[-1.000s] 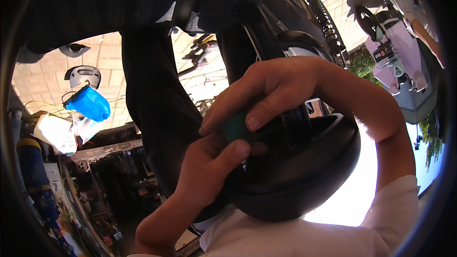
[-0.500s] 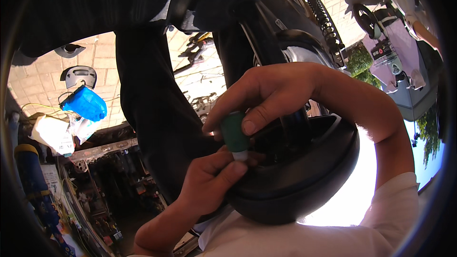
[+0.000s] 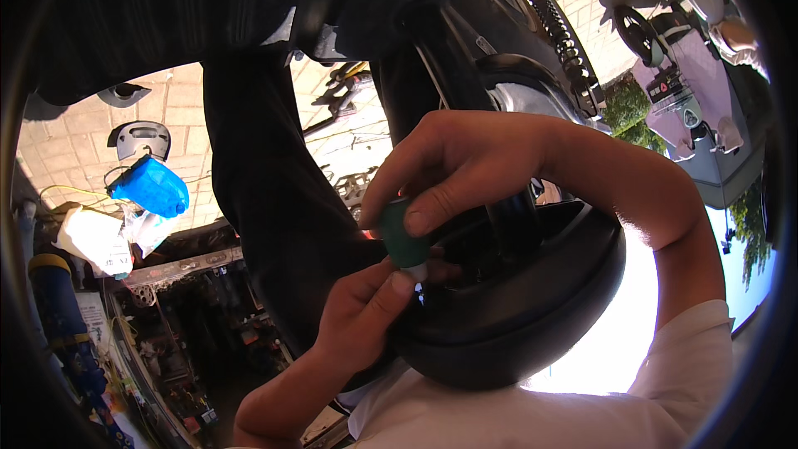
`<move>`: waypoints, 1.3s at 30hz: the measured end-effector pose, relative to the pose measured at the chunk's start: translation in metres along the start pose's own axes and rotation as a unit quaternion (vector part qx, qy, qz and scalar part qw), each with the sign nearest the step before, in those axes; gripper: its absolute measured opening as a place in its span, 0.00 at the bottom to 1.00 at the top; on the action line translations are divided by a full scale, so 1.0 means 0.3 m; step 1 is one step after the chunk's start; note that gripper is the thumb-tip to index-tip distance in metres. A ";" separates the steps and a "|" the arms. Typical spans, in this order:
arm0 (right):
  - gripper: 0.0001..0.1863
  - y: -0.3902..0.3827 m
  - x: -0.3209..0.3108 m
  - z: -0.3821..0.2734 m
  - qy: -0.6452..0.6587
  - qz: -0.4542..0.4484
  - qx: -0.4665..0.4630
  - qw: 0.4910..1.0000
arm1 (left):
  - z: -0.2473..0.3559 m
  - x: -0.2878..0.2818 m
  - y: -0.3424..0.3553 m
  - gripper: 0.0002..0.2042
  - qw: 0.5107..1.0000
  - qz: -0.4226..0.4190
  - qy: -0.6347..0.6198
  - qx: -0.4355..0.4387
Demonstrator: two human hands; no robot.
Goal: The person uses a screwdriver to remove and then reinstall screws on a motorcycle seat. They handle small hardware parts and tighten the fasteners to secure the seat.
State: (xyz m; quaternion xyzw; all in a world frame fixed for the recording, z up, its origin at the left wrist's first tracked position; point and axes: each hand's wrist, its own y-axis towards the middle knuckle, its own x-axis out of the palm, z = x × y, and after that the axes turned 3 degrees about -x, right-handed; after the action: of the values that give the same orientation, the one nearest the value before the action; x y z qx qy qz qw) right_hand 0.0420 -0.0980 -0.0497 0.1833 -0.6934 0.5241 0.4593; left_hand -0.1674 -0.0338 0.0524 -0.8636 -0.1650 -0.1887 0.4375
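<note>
My right hand [image 3: 470,170] curls over from the right, thumb and fingers closed around a stubby green-handled tool [image 3: 401,237], much like a short screwdriver. Its pale collar points down, and the tip is not clear. Below it, my left hand [image 3: 357,320] is closed, thumb and fingers pinching near the collar at the left rim of a rounded black housing [image 3: 524,337]. That housing rests against my shirt front. A dark upright bar [image 3: 511,216] rises from its inside. What lies under my left fingertips is hidden.
Dark trouser legs [image 3: 258,166] stand behind my hands. A blue bag [image 3: 151,185] and a grey plastic part [image 3: 143,140] lie on the paving at left. Metal parts [image 3: 341,100] lie between the legs. A coil spring [image 3: 565,46] shows at upper right.
The green-handled tool and my right fingers have shifted slightly left and down, and the tool leans a little more. My left thumb has moved slightly left and up, showing a bright glint below the collar.
</note>
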 end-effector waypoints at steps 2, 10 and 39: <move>0.21 0.008 0.010 -0.055 -0.107 -0.014 0.084 0.991 | 0.009 -0.004 0.004 0.24 0.999 -0.001 -0.036 -0.009; 0.23 -0.003 0.020 -0.001 0.016 0.032 -0.003 0.999 | -0.013 -0.024 0.007 0.23 0.999 -0.034 0.021 0.031; 0.27 0.005 0.013 -0.013 -0.007 -0.009 0.151 0.989 | -0.126 0.007 -0.130 0.49 0.864 0.072 0.399 0.299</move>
State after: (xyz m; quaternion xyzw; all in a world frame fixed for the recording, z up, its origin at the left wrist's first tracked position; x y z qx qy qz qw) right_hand 0.0407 -0.0931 -0.0473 0.2602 -0.6079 0.6170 0.4267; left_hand -0.1900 -0.0426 0.1010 -0.5517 0.0381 -0.4269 0.7155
